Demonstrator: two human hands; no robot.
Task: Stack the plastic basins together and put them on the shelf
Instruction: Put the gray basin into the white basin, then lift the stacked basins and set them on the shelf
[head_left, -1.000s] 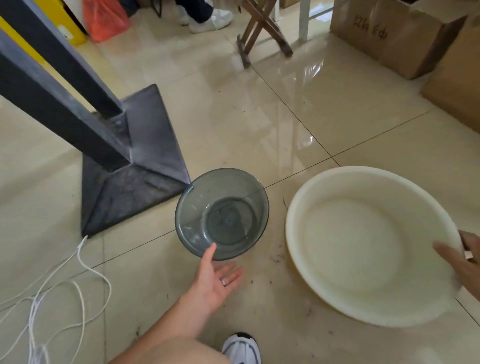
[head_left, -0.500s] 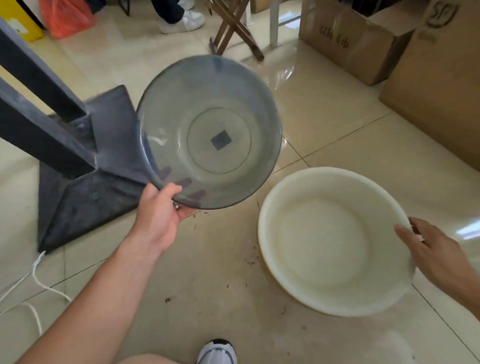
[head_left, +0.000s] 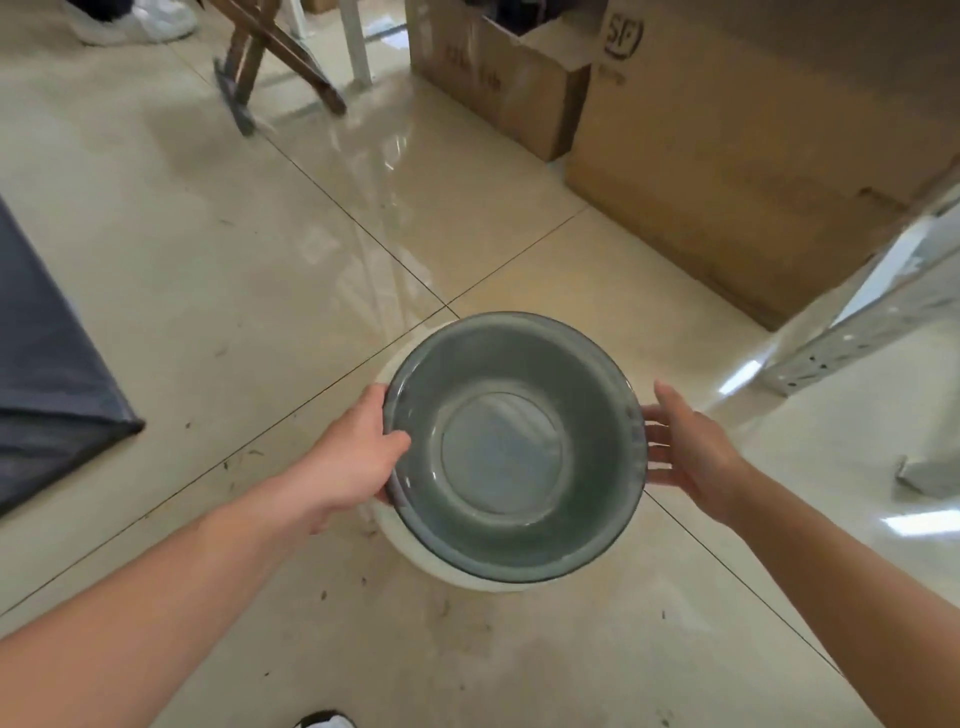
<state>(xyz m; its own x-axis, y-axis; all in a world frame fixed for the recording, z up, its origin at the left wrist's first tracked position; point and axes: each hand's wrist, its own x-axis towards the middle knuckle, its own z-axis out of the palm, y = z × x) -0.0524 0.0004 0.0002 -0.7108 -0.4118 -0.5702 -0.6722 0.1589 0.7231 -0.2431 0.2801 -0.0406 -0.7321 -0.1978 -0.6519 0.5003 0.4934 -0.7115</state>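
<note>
A translucent grey basin (head_left: 511, 452) sits mouth-up inside a larger white basin (head_left: 441, 569) on the floor. Only the white basin's left and lower rim shows around it. My left hand (head_left: 353, 457) grips the grey basin's left rim, thumb over the inside edge. My right hand (head_left: 685, 449) is at the right side with its fingers spread, and the fingertips touch the rim. I see no clear grasp there.
Cardboard boxes (head_left: 727, 135) stand at the back right. A pale metal shelf upright (head_left: 857, 322) slants in from the right. A dark flat base plate (head_left: 47, 374) lies at the left. Wooden folding legs (head_left: 275, 57) and another person's shoe (head_left: 135, 21) are at the far back.
My left hand picked the grey basin up off the floor, carried it right and lowered it into the white basin. My right hand moved in to the basins' right rim.
</note>
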